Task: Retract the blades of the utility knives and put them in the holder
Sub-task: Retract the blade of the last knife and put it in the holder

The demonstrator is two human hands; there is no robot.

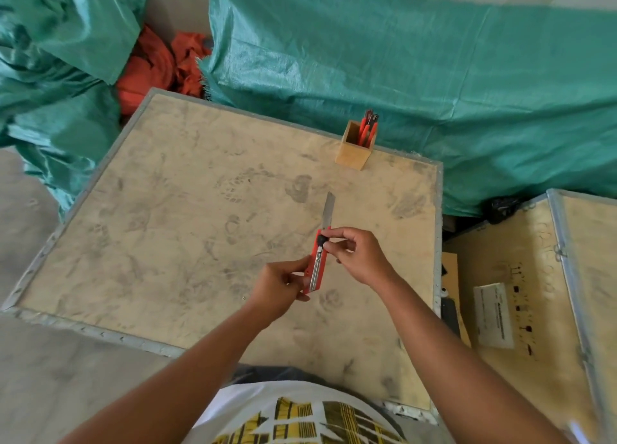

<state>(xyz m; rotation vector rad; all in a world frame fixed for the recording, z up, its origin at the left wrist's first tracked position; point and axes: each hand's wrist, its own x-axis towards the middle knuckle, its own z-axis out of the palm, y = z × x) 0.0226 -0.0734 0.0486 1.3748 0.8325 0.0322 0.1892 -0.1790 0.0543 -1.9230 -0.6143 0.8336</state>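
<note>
A red utility knife (316, 267) is held above the plywood crate top (167, 229), its silver blade (328, 210) sticking far out and pointing away from me. My left hand (279, 286) grips the lower end of the handle. My right hand (359, 256) pinches the black slider knob (322, 240) near the blade end with thumb and forefinger. At the far edge of the crate stands a square wooden holder (355, 149) with several red knives (368, 127) upright in it.
Green tarpaulin (400, 59) covers the ground behind and to the left of the crate, with orange cloth (157, 66) between its folds. A second wooden crate (534, 293) with a white label stands at the right.
</note>
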